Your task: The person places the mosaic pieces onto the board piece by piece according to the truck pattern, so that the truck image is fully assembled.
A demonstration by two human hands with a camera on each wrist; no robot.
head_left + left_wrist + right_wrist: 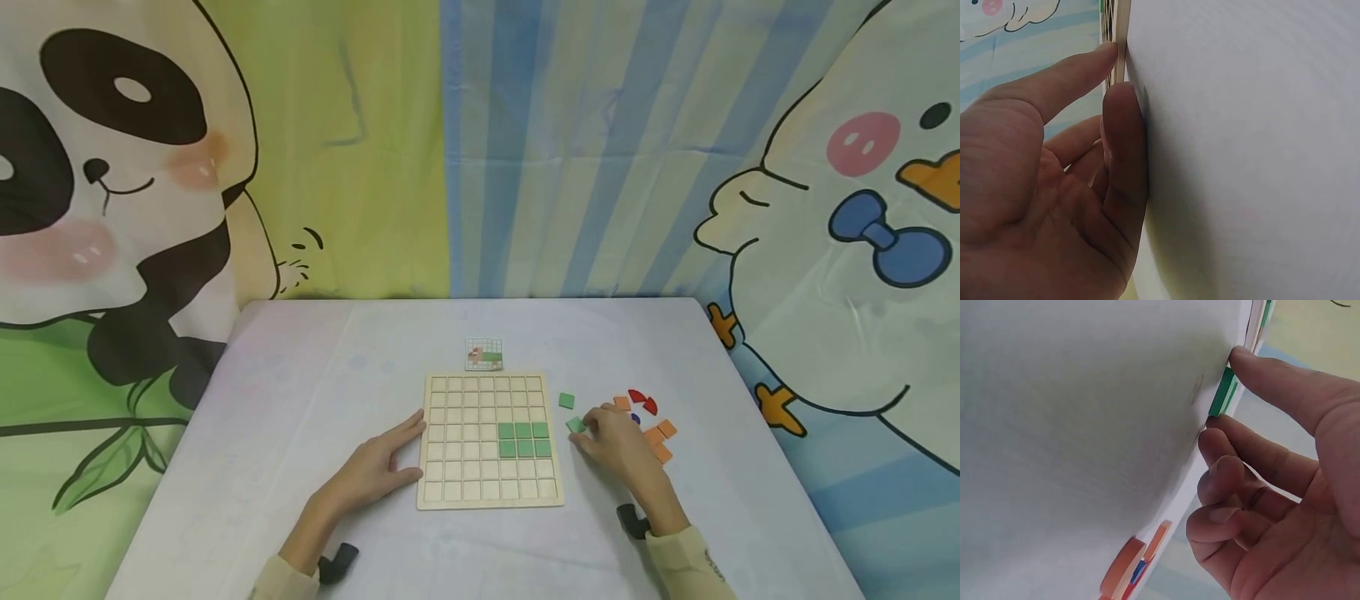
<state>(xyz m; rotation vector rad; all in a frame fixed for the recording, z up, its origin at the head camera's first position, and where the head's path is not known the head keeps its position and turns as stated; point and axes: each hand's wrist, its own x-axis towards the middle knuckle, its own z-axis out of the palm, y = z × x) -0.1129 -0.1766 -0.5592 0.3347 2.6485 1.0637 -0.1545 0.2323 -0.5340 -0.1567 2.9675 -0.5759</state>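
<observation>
A pale wooden grid board (457,468) lies flat on the table, with several green square tiles (525,439) set in two rows at its right side. My left hand (367,467) rests at the board's left edge, fingers extended and thumb apart; in the left wrist view its fingertips touch the board's rim (1121,37). To the right of the board, my right hand (618,442) pinches a loose green square tile (576,425) by its edges. The right wrist view has this tile (1222,392) between thumb and index finger, low at the tabletop, the other fingers curled.
Another green tile (566,401) lies beyond the right hand. Orange squares (667,428), red curved pieces (636,396) and a blue piece (635,418) are grouped right of that hand. Behind the board lies a small picture card (483,354). A printed curtain (525,167) hangs behind the table.
</observation>
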